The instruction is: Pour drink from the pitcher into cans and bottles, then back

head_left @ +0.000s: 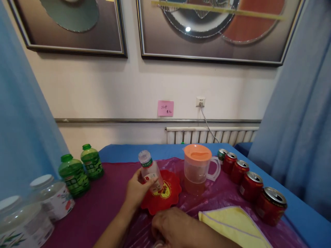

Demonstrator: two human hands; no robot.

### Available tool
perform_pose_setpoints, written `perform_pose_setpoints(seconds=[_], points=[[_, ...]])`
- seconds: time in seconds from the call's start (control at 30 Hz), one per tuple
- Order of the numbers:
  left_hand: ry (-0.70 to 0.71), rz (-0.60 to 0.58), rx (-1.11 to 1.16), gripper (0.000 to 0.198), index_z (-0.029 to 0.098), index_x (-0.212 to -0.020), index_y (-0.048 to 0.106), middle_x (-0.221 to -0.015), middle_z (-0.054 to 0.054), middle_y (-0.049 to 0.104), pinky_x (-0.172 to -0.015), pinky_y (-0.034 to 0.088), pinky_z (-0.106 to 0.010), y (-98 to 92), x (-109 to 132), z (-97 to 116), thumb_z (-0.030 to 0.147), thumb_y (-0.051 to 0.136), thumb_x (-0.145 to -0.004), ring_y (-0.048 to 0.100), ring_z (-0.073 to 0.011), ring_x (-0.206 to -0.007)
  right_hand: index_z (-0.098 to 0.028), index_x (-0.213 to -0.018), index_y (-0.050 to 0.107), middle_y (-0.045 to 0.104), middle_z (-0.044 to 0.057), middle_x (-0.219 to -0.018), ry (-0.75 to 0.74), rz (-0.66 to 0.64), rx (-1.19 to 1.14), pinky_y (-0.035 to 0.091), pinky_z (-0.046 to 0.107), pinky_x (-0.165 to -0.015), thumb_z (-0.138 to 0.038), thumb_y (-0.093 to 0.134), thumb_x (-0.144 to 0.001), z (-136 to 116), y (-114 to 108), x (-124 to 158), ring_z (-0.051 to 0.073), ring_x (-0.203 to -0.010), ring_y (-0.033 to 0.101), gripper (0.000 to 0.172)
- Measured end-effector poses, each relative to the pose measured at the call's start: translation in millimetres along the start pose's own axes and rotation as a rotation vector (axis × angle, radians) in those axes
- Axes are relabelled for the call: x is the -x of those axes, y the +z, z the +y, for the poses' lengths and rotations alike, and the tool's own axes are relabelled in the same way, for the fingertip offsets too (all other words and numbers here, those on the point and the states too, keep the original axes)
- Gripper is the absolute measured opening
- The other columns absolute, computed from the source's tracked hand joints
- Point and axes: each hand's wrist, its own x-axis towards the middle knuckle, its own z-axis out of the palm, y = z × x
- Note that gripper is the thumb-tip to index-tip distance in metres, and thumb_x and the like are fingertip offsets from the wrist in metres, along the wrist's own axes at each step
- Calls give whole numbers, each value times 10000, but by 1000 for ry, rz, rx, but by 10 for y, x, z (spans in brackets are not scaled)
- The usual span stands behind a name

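My left hand (137, 190) is wrapped round a small clear bottle (150, 170) with a pale cap and a green and white label; the bottle tilts left over a red scalloped plate (167, 198). My right hand (172, 227) lies low at the near edge on the purple plastic sheet (108, 199), fingers curled under; whether it holds anything is hidden. A clear pitcher (198, 170) with an orange lid and a little orange liquid stands just right of the plate.
Two green bottles (81, 168) stand at the left, with two white-lidded clear jars (33, 210) nearer me. A row of several red cans (249, 184) runs along the right. A folded yellow cloth (232, 224) lies front right. The table's blue cover (144, 151) meets the wall.
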Motion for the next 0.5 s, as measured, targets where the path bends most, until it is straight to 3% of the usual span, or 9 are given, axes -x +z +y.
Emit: perform_pose_setpoints(seconds=[0.13,0.23,0.3,0.37,0.43,0.5], points=[[124,23,-184,580,200,-1081,682,-1096,-96,775,-907,563,-428,26,29,-175,456,779,-570,726,-305,-999,-205,-953,695,723,30,-920,-52,36,18,464,219,-684,-627,631,-867,-95,-48,-40,168,-802,649,436],[207,-41,-253,601,194,-1123,673,-1139,-103,758,-961,539,-453,2,37,-243,474,774,-601,709,-311,-1047,-206,-938,676,714,27,-939,-109,7,53,481,221,-738,-573,599,-913,-157,3,-12,168,-849,651,376],[213,-81,-279,621,176,-1143,662,-1144,-119,750,-969,533,-463,-9,52,-262,490,768,-618,703,-316,-1057,-217,-943,654,706,28,-943,-137,64,50,494,236,-759,-554,612,-905,-166,30,104,174,-860,652,342],[204,-107,-294,637,166,-1168,650,-1155,-132,743,-971,529,-467,-11,74,-267,505,757,-640,697,-319,-1068,-224,-972,625,694,46,-950,-155,299,-5,509,265,-773,-510,638,-887,-119,-9,307,190,-868,651,299],[211,-125,-309,638,177,-1187,645,-1178,-131,736,-983,519,-475,-5,99,-268,507,753,-652,685,-324,-1093,-222,-1047,591,669,93,-1038,-106,739,-79,514,324,-829,-410,623,-895,14,-146,556,223,-953,642,245],[227,-124,-343,637,196,-1194,652,-1210,-128,727,-1007,497,-493,9,119,-278,492,765,-642,662,-337,-1128,-222,-1170,542,584,153,-1252,102,1181,-94,476,422,-947,-324,579,-921,249,-360,781,270,-1158,571,271]])
